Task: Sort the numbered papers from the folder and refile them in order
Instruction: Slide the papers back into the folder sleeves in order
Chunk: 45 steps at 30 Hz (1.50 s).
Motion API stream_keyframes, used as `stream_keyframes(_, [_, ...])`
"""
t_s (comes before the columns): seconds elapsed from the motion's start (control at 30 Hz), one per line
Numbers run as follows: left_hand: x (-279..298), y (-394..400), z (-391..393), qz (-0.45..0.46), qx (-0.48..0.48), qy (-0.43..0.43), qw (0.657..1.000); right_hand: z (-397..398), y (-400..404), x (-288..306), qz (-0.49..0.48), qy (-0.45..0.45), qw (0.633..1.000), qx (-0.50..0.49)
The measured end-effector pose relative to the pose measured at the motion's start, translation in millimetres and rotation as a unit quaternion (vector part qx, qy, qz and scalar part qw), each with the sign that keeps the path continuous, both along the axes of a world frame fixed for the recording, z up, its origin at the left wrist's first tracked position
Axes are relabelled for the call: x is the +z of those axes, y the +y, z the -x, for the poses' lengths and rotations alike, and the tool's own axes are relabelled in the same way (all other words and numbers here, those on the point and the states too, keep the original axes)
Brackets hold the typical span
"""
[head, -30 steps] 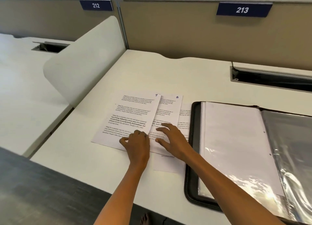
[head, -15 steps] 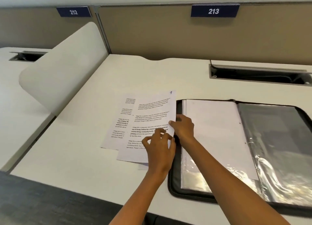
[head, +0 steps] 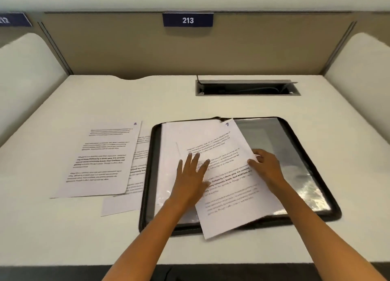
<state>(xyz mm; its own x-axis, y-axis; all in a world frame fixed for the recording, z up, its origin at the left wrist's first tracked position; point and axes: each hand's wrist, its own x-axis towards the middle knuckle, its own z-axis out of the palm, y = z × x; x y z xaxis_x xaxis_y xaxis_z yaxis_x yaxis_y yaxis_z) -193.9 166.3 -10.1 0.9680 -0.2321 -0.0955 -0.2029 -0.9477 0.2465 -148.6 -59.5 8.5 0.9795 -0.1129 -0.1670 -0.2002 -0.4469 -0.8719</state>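
A black zip folder [head: 312,158] lies open on the desk, with clear plastic sleeves inside. The sheet numbered 1 [head: 230,188] lies tilted across the folder's left page. My left hand [head: 191,175] rests flat on that sheet with the fingers spread. My right hand [head: 267,164] pinches the sheet's right edge. To the left of the folder lie more printed papers: a sheet numbered 3 [head: 101,160] on top, and others [head: 137,169] partly hidden beneath it.
A cable slot [head: 247,88] is cut into the white desk behind the folder. White curved dividers [head: 27,78] stand at both sides, and a beige back panel carries a label 213 [head: 187,20]. The desk's front edge is near me.
The sheet numbered 1 has moved right, from the paper pile onto the open folder. Both hands went with it, and my view has turned to the right.
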Motion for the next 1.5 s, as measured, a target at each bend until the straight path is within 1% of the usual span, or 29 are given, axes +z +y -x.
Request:
stream_keyframes(0.07, [-5, -22, -3, -0.019, -0.023, 0.041, 0.999, 7, -34, -6, 0.026, -0.01, 1.0, 0.003])
stream_keyframes(0.17, [-14, -59, -4, -0.006, -0.039, 0.085, 0.996, 17, -76, -15, 0.083, -0.01, 0.997, -0.001])
stream_keyframes(0.23, [-18, -80, -1, -0.001, -0.049, 0.07, 0.996, 18, -93, -25, 0.124, -0.031, 0.992, -0.011])
stream_keyframes(0.3, [-19, -99, 2, 0.001, -0.055, 0.047, 0.997, 16, -106, -36, 0.223, -0.065, 0.973, -0.009])
stream_keyframes(0.37, [-20, -113, 6, -0.005, -0.055, 0.038, 0.998, 13, -113, -43, 0.288, -0.095, 0.953, 0.018])
stream_keyframes(0.43, [-22, -124, 10, -0.008, -0.057, 0.028, 0.998, 13, -110, -42, 0.304, -0.101, 0.945, 0.067])
stream_keyframes(0.57, [-27, -145, 27, 0.029, -0.072, 0.003, 0.997, 16, -101, -53, 0.338, -0.078, 0.922, 0.172])
stream_keyframes(0.67, [-23, -158, 36, 0.057, -0.082, -0.005, 0.995, 25, -105, -65, 0.375, -0.061, 0.901, 0.206])
stream_keyframes(0.77, [-20, -161, 38, 0.083, -0.081, -0.013, 0.993, 38, -113, -67, 0.362, -0.075, 0.909, 0.194])
stream_keyframes(0.9, [-18, -162, 30, 0.139, -0.038, -0.072, 0.987, 58, -132, -66, 0.313, -0.085, 0.922, 0.211])
stream_keyframes(0.97, [-18, -162, 23, 0.152, -0.021, -0.085, 0.985, 70, -141, -65, 0.301, -0.087, 0.921, 0.232])
stream_keyframes(1.07, [-17, -163, 17, 0.155, -0.023, -0.09, 0.984, 88, -152, -66, 0.316, -0.102, 0.908, 0.254])
stream_keyframes(1.2, [-16, -167, 15, 0.164, -0.023, -0.038, 0.985, 109, -160, -67, 0.328, -0.11, 0.898, 0.27])
stream_keyframes(1.27, [-18, -168, 12, 0.153, -0.023, 0.011, 0.988, 117, -161, -67, 0.325, -0.114, 0.898, 0.276])
stream_keyframes(1.33, [-18, -168, 11, 0.16, -0.017, 0.055, 0.985, 124, -162, -67, 0.329, -0.115, 0.894, 0.282])
stream_keyframes(1.43, [-14, -165, 10, 0.198, -0.007, 0.085, 0.977, 132, -162, -70, 0.337, -0.13, 0.887, 0.288])
stream_keyframes(1.5, [-12, -162, 10, 0.199, -0.022, 0.103, 0.974, 137, -163, -73, 0.34, -0.14, 0.883, 0.29])
